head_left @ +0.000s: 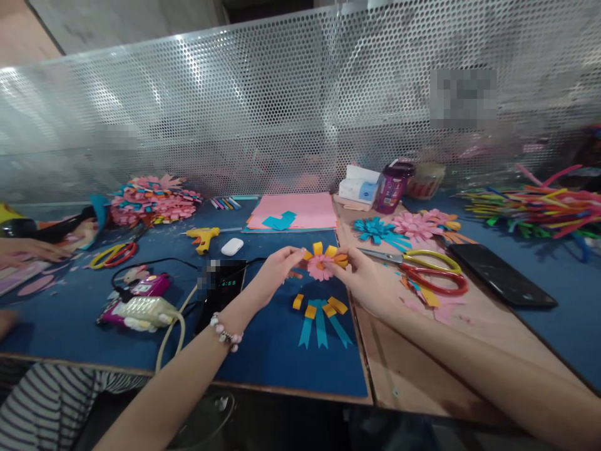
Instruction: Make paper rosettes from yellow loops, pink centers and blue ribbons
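Note:
Between my two hands, above the blue tabletop, I hold a paper flower (319,267) with a pink centre and yellow-orange looped petals. My left hand (284,268), with a beaded bracelet at the wrist, pinches its left edge. On the other side the fingers of my right hand (364,275) grip the petals and the pink middle. Just below lie several folded yellow paper loops (310,312) and blue paper ribbon tails (321,326) with notched ends. Scissors (434,266) with yellow and red handles rest beyond my right hand.
A yellow glue gun (203,238), a white earbud case (231,247) and a phone (225,285) lie left. Pink paper sheets (291,210) are behind. Finished paper flowers (416,224), a purple cup (394,188) and a black phone (500,275) stand right. A co-worker's hand (32,252) is far left.

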`<state>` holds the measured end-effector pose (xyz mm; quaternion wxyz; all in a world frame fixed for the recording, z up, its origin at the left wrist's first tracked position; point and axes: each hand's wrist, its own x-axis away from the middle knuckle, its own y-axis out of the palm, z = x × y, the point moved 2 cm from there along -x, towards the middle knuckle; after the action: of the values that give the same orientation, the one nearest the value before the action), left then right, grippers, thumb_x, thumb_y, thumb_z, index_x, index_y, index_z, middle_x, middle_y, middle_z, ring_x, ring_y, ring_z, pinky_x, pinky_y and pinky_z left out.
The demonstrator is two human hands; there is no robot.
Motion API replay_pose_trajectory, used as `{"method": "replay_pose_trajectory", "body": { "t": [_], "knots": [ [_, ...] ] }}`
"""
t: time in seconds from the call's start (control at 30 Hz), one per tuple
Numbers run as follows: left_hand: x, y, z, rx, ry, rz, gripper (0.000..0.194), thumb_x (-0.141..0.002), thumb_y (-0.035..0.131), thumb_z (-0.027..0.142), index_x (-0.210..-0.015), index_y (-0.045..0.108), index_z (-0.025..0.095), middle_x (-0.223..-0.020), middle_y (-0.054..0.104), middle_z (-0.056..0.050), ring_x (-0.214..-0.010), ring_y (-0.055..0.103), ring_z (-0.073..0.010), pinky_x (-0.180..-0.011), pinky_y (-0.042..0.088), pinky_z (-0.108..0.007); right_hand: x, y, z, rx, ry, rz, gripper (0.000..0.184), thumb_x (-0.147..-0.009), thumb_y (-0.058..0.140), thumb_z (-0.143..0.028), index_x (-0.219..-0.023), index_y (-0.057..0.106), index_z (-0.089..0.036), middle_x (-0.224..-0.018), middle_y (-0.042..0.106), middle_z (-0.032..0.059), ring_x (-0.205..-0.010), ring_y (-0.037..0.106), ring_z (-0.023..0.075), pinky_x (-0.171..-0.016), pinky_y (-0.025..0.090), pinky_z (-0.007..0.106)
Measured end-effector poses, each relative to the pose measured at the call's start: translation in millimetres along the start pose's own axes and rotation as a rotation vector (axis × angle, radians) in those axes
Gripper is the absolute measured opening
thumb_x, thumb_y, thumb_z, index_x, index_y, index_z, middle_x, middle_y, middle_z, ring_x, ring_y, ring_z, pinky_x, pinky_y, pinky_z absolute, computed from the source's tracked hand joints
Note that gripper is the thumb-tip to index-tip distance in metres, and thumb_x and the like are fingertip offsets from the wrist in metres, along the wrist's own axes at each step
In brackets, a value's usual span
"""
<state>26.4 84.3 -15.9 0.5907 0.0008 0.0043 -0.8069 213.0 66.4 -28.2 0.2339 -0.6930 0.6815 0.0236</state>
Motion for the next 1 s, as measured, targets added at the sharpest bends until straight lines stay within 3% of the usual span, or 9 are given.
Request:
{"method": "replay_pose_trajectory", "body": {
  "t": [0.13,0.3,0.47,0.6,0.7,0.83,0.9,1.0],
  "knots": [
    [2,-0.7,-1,-0.109,0.094,-0.032,0.029,-0.078,0.067,0.034,-0.100,0.060,0.016,-0.098,0.064,-0.007,-0.087,0.060,-0.0169,-0.073,0.048,-0.028,-3,0,4,-0.058,0.066,-0.016,0.030,-0.079,0.063,-0.046,-0.091,0.055,-0.020,-0.088,0.064,0.0039,-0.082,0.059,0.0198,-0.071,0.046,0.033],
    [2,-1.0,-1,-0.168,0.117,-0.021,0.036,-0.076,0.068,0.030,-0.105,0.057,0.014,-0.101,0.064,-0.009,-0.092,0.060,-0.0182,-0.080,0.048,-0.031,-1,1,-2,-0.021,0.076,-0.037,0.027,-0.080,0.061,-0.045,-0.086,0.056,-0.019,-0.086,0.062,0.0032,-0.080,0.058,0.0187,-0.069,0.045,0.031],
    [-2,-7.1,0,-0.289,0.122,0.102,0.033,-0.087,0.052,0.035,-0.113,0.055,0.014,-0.100,0.064,-0.010,-0.092,0.061,-0.0197,-0.077,0.049,-0.033,-2,2,2,-0.035,0.091,-0.044,0.028,-0.079,0.062,-0.043,-0.092,0.055,-0.019,-0.088,0.062,0.0036,-0.082,0.058,0.0187,-0.070,0.045,0.031],
    [-7,-24.9,-2,-0.691,0.419,0.269,0.034,-0.085,0.055,0.025,-0.117,0.051,0.016,-0.098,0.064,-0.007,-0.097,0.058,-0.0216,-0.088,0.045,-0.039,-8,-2,18,-0.123,0.127,0.020,0.044,-0.076,0.065,-0.047,-0.108,0.051,-0.020,-0.085,0.060,0.0019,-0.077,0.059,0.0175,-0.067,0.046,0.031],
    [-10,-38.0,-3,-1.005,0.554,0.292,0.031,-0.082,0.059,0.017,-0.113,0.054,0.018,-0.099,0.063,-0.006,-0.100,0.054,-0.0224,-0.093,0.041,-0.041,-13,-4,31,-0.148,0.155,0.003,0.047,-0.076,0.066,-0.049,-0.111,0.051,-0.022,-0.084,0.059,0.0005,-0.075,0.059,0.0171,-0.066,0.047,0.030],
    [-7,-44.8,4,-1.109,0.496,0.145,0.010,-0.083,0.060,0.027,-0.084,0.060,0.018,-0.089,0.062,-0.005,-0.090,0.056,-0.0202,-0.084,0.043,-0.035,-15,-5,42,-0.129,0.185,0.026,0.046,-0.076,0.065,-0.048,-0.111,0.050,-0.022,-0.090,0.061,0.0022,-0.079,0.061,0.0188,-0.065,0.047,0.030],
    [-1,-40.4,10,-1.078,0.412,-0.059,0.021,-0.083,0.060,0.037,-0.075,0.058,0.017,-0.080,0.061,-0.002,-0.077,0.056,-0.0165,-0.073,0.044,-0.029,-15,-4,45,-0.104,0.178,0.055,0.041,-0.077,0.064,-0.048,-0.105,0.051,-0.021,-0.088,0.061,0.0024,-0.078,0.061,0.0190,-0.064,0.047,0.030],
    [11,-29.7,14,-0.985,0.271,-0.347,0.034,-0.075,0.066,0.051,-0.078,0.055,0.018,-0.069,0.058,0.002,-0.060,0.053,-0.0118,-0.058,0.040,-0.024,-15,-2,46,-0.063,0.178,0.069,0.035,-0.079,0.061,-0.047,-0.099,0.050,-0.021,-0.083,0.060,0.0023,-0.075,0.060,0.0193,-0.063,0.047,0.031]
  ]
}}
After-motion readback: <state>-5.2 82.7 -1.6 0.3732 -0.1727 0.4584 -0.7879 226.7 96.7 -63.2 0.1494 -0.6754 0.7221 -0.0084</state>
